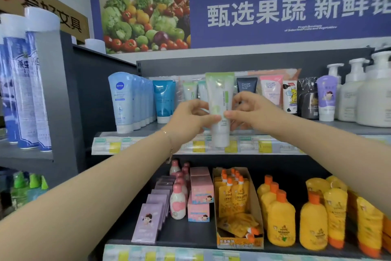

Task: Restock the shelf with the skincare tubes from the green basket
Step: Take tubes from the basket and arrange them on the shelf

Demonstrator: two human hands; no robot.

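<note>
So I'm holding one skincare tube (219,93) with both hands here. It's the soft, glossy plastic kind: white body with pale green patches, a flat crimped green end pointing up and a chunky round white cap pointing down. I'm keeping it upright just in front of the upper shelf (148,128), and the cap is hanging down across that shelf's clear price strip (148,144).

My left hand (190,117) is pinching the tube's left edge a bit below the middle, and my right hand (254,112) is pinching the right edge at about the same height with thumb and forefinger. That leaves the tube sitting between the two grips, top half sticking up above my fingers and the cap poking out below. A thin chain bracelet (169,138) is dangling on my left wrist.

On the upper shelf right behind it, a couple of matching green-and-white tubes (190,90) are standing cap down. Toward the shelf's left end a row of pale blue Nivea tubes (121,102) and some deeper blue tubes (163,100) are lining up. Toward its right end there's a navy tube (246,85), a pink tube (270,89), then fat white pump bottles (376,95).

Below the upper shelf, pink boxes (200,188), a cardboard tray of yellow pouches (234,193) with orange spouts, and smooth yellow bottles (281,218) with orange caps are sitting. Above it a vegetable banner (146,19) is hanging.
</note>
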